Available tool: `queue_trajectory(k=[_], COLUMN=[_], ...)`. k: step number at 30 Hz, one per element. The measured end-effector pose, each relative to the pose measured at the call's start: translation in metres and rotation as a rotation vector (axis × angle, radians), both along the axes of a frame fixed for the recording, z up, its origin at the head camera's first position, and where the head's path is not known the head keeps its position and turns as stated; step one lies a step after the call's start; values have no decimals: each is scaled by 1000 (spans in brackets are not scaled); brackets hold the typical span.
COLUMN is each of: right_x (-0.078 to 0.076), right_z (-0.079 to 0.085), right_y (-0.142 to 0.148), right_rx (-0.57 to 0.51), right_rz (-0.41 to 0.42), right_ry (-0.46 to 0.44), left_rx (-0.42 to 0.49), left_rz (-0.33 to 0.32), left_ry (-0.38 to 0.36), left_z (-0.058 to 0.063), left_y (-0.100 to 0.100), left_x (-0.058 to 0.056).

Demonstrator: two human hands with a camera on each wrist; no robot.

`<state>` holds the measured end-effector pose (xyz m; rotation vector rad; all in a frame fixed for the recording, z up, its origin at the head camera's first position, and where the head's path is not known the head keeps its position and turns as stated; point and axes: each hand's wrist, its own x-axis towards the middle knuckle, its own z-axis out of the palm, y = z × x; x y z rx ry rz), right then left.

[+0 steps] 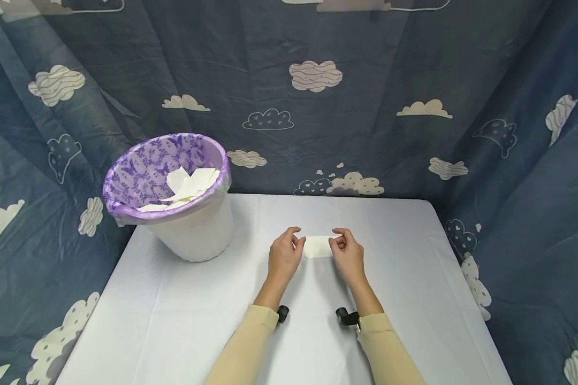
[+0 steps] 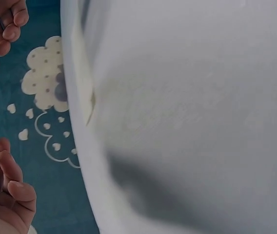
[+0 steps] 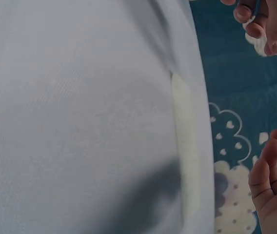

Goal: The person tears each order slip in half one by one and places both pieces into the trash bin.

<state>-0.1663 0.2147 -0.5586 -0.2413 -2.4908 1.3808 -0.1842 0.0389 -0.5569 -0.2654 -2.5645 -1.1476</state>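
Observation:
A small cream rectangular piece of paper (image 1: 318,247) lies flat on the white table, between and below the two hands. My left hand (image 1: 285,255) hovers at its left side with fingers loosely bent, the thumb tip by the edge in the head view. On the other side my right hand (image 1: 349,258) hovers likewise, its thumb overlapping the paper's right edge in that view. Both wrist views show the hands raised apart from the paper (image 2: 84,73), with nothing between the fingers. The paper (image 3: 186,151) appears as a thin strip near the table's far edge in the right wrist view.
A white bin (image 1: 192,235) lined with a purple butterfly-patterned bag (image 1: 144,171) stands at the table's back left. Several pieces of cream paper (image 1: 192,184) lie in it. A dark blue cloud-print curtain (image 1: 270,64) surrounds the white table (image 1: 197,321) behind and at both sides.

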Motion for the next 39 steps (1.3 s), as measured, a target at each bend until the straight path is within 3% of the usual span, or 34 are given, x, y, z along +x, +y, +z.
queue_trajectory(k=[21, 31, 39], right_x=[-22, -35, -37], right_z=[-38, -37, -42], right_y=[9, 9, 11], right_rx=[16, 54, 82], right_rz=[-14, 12, 22], right_ry=[-162, -190, -222], left_rx=[-5, -10, -34], left_rz=[-11, -19, -14], left_ry=[-234, -320, -344], left_z=[-27, -38, -41], left_y=[26, 41, 48], left_x=[-13, -27, -28])
